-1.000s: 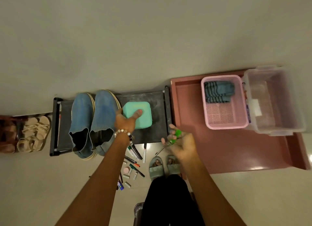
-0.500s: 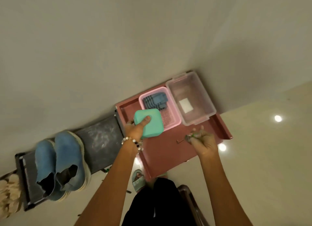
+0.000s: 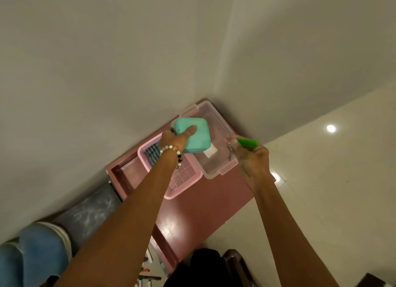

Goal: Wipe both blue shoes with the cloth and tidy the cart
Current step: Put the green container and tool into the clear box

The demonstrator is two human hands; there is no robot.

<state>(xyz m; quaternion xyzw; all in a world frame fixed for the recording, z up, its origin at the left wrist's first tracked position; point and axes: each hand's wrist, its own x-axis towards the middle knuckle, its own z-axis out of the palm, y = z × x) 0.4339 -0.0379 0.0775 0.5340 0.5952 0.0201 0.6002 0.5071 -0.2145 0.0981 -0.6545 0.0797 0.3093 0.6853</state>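
Note:
My left hand grips a mint-green square box, held over the near end of the clear plastic bin. My right hand holds a small bright green object with a thin metal piece beside the bin's right rim. The striped dark cloth lies in the pink basket on the reddish cart top. Two blue shoes stand on the dark rack at the lower left.
A white paper slip lies inside the clear bin. Pens and markers are scattered on the floor below the cart. A dark brown object stands by my legs. The wall corner rises behind the cart.
My left hand carried the green box from the rack across the pink basket to above the clear bin. My right hand moved with the green object to the bin's right rim. The view swung right.

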